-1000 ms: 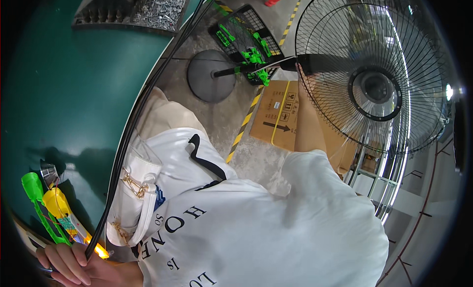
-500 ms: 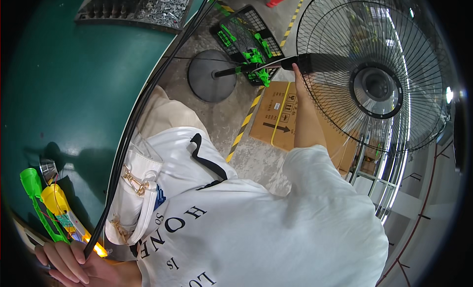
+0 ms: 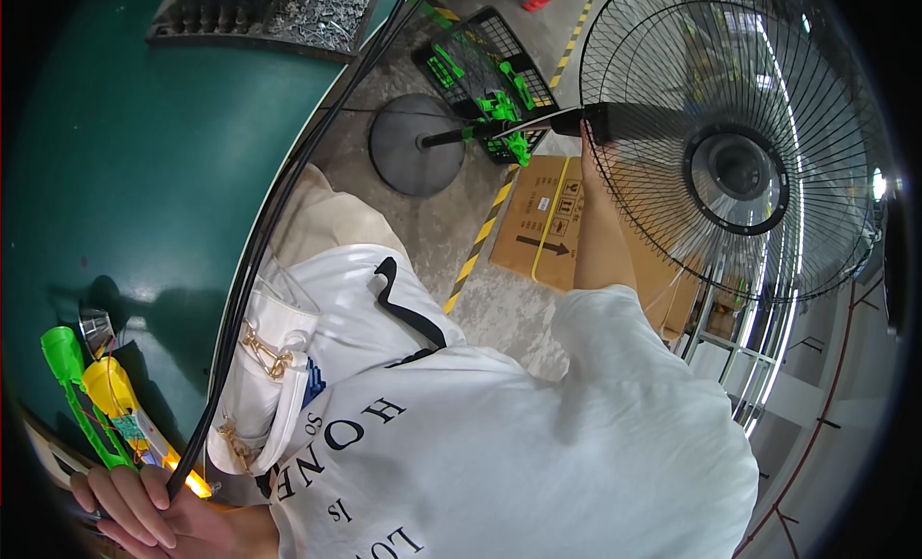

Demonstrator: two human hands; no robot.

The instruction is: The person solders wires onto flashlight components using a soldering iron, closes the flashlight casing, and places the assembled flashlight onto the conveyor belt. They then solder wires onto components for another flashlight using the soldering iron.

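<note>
Up at the right, my right hand [image 3: 589,156] is against the black neck of a pedestal fan [image 3: 737,170], seemingly gripping it; the fan and its wire cage partly hide the fingers. At the lower left, my left hand [image 3: 130,506] has its fingers bent together beside black cables [image 3: 252,252]. What they close on, if anything, is hidden. Just past that hand, on the green table [image 3: 173,175], lie a long green plastic shell [image 3: 77,381] and a yellow plastic piece [image 3: 120,396] with wires, a small circuit board and a glowing orange end. A silvery cup-shaped part [image 3: 95,328] is beside them.
A dark tray [image 3: 322,19] of small metal parts sits at the table's far edge. On the floor are the fan's round base [image 3: 418,146], a black crate [image 3: 485,64] with green plastic parts, and a cardboard box [image 3: 528,218]. A white bag [image 3: 274,338] lies against my body.
My right hand has shifted slightly along the fan's neck, and less of its fingertip shows now. The whole view has moved a little; my left hand stays much the same.
</note>
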